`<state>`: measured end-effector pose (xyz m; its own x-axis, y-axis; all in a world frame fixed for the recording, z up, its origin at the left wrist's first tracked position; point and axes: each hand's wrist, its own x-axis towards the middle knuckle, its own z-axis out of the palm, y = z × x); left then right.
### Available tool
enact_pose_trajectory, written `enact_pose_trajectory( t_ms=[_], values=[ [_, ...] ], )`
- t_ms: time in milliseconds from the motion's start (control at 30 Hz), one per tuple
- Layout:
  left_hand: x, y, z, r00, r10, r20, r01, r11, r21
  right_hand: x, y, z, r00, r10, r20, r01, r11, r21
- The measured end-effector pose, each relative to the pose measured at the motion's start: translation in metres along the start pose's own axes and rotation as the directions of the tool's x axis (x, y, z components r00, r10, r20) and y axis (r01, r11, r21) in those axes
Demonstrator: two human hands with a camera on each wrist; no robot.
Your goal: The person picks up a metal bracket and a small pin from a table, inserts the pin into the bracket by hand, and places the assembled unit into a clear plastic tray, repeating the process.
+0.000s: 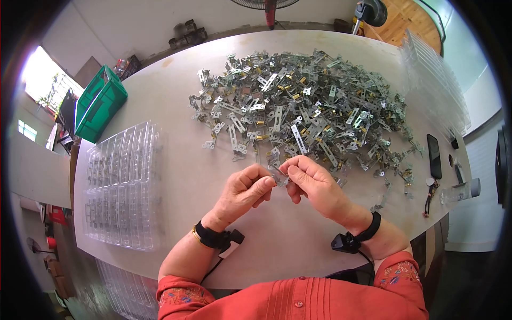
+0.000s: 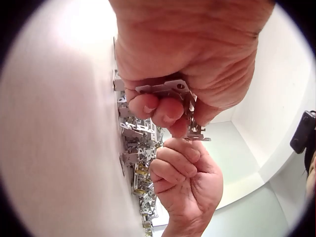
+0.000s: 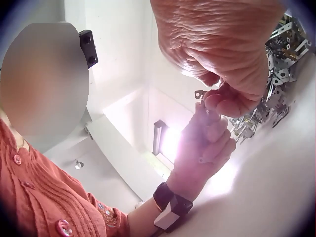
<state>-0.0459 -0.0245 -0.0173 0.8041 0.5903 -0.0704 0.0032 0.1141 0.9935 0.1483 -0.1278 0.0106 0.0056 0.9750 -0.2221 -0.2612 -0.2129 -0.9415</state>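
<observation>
Between the two hands, just in front of the heap of metal parts (image 1: 298, 106), is a small metal bracket assembly (image 1: 278, 178). The left hand (image 1: 242, 193) grips it with thumb and curled fingers; in the left wrist view a flat plate with a hole (image 2: 170, 88) lies across those fingers. The right hand (image 1: 317, 186) pinches the other end of the assembly, its fingertips close to the left ones. From the right wrist a small holed tab (image 3: 199, 94) shows beside the fingertips. Much of the assembly is hidden by fingers.
Clear plastic trays (image 1: 122, 186) with parts in their compartments lie at the left of the table (image 1: 186, 256), a green crate (image 1: 101, 104) behind them. On the right are stacked clear trays (image 1: 434, 80), a phone (image 1: 434, 156) and a bottle (image 1: 461, 192).
</observation>
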Motion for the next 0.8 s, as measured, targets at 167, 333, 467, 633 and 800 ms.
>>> enact_pose_trajectory(
  t_ms=[167, 333, 467, 633, 800],
  values=[
    [-0.001, 0.002, 0.004, 0.998, 0.016, 0.054, -0.020, 0.997, 0.073, 0.003, 0.005, 0.003, 1.000, 0.002, -0.022, -0.004, 0.998, -0.062],
    [-0.002, 0.004, 0.006, 0.996, 0.049, 0.075, -0.054, 0.997, 0.060, 0.004, 0.007, -0.001, 0.998, -0.064, -0.023, 0.058, 0.974, -0.217],
    [-0.001, -0.001, 0.003, 0.990, 0.084, 0.115, -0.099, 0.986, 0.134, 0.005, 0.012, -0.002, 0.959, -0.265, -0.100, 0.240, 0.948, -0.208],
    [0.000, 0.002, 0.001, 1.000, -0.009, 0.029, 0.009, 1.000, -0.008, 0.004, 0.007, -0.002, 0.916, -0.391, -0.088, 0.385, 0.920, -0.079],
    [0.003, -0.001, -0.004, 0.998, -0.052, 0.037, 0.058, 0.981, -0.187, 0.001, 0.001, -0.002, 0.870, -0.489, 0.061, 0.482, 0.819, -0.312]
  ],
)
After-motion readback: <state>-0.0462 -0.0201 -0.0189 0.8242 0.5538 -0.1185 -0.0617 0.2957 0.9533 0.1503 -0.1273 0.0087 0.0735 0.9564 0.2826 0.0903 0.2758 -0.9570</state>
